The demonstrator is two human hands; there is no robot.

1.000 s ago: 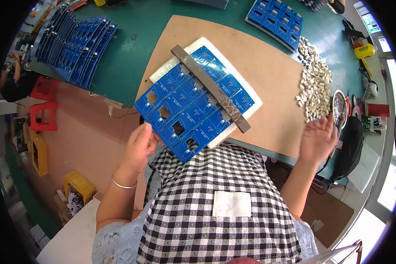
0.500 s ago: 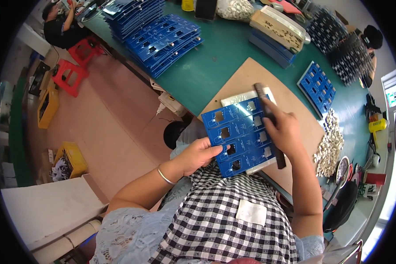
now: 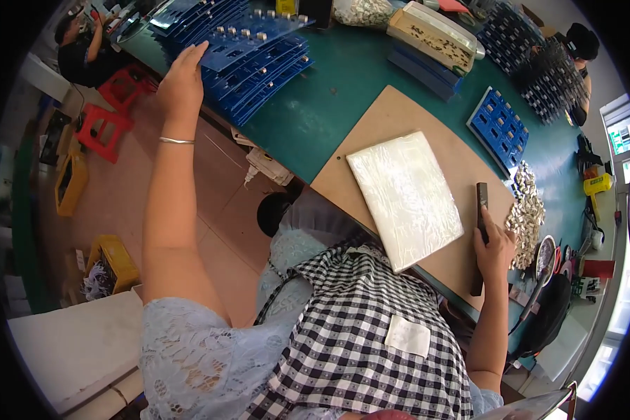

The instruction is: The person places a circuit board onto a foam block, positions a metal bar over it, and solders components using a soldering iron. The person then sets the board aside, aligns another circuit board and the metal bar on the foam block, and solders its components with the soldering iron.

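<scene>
My left hand (image 3: 182,80) reaches to the stack of blue circuit boards (image 3: 266,87) at the far left. Its fingers are straight and close together at the left edge of a circuit board (image 3: 252,43), which sits tilted over the stack with small silver parts on its upper face. The thumb is hidden, but the hand appears to hold that board. On the right, my right hand (image 3: 495,248) is closed round a dark flat bar (image 3: 482,203) at the brown work board's (image 3: 371,119) right side. A white plastic-wrapped pad (image 3: 406,199) lies uncovered on the work board.
Small metal parts (image 3: 527,217) lie heaped beyond my right hand, near a blue circuit board (image 3: 498,131). A tray of small pieces (image 3: 430,38) stands on blue boards at the back. Dark board stacks (image 3: 511,42) stand far right. Two other people sit nearby.
My left hand has carried the circuit board from the white pad to the far-left stack. My right hand has moved the dark bar off the pad, to the right and nearer me.
</scene>
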